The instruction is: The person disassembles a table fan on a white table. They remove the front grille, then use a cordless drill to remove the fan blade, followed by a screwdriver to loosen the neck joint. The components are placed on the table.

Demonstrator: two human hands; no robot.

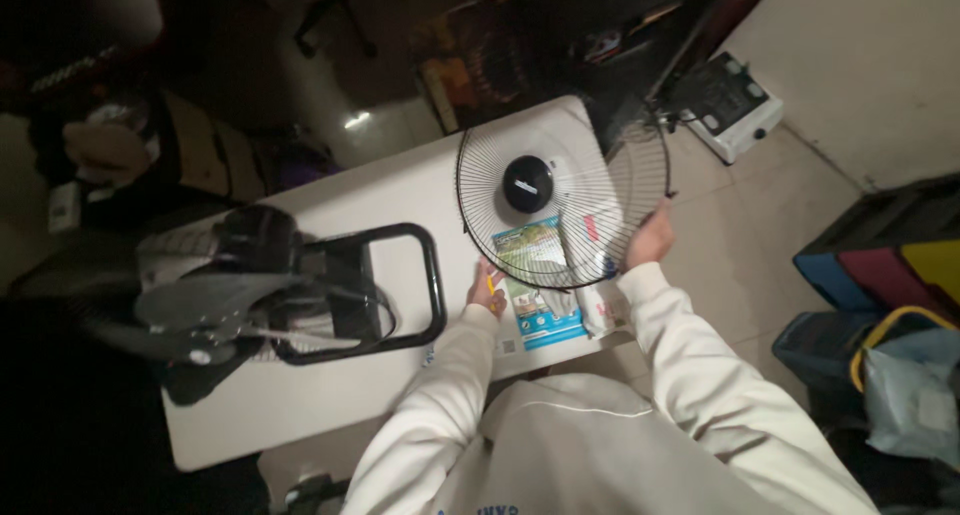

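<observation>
Two hands, the left hand (487, 286) and right hand (650, 240), are clamping opposite rims of the wire fan guard (560, 207), steadying it over the table's (300, 405) far corner.

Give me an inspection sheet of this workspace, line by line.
Surface: white table, partly covered.
Job's things: round black wire fan grille with a black centre cap, held over the table's right end.
Clutter: printed leaflet under the grille; fan body with dark blades and black loop base lying at left.
Hands: left hand at the grille's lower rim; right hand grips its right rim.
Cables: nothing seen clearly.
Surroundings: tiled floor, white appliance by the wall, coloured bins at right; dim.
</observation>
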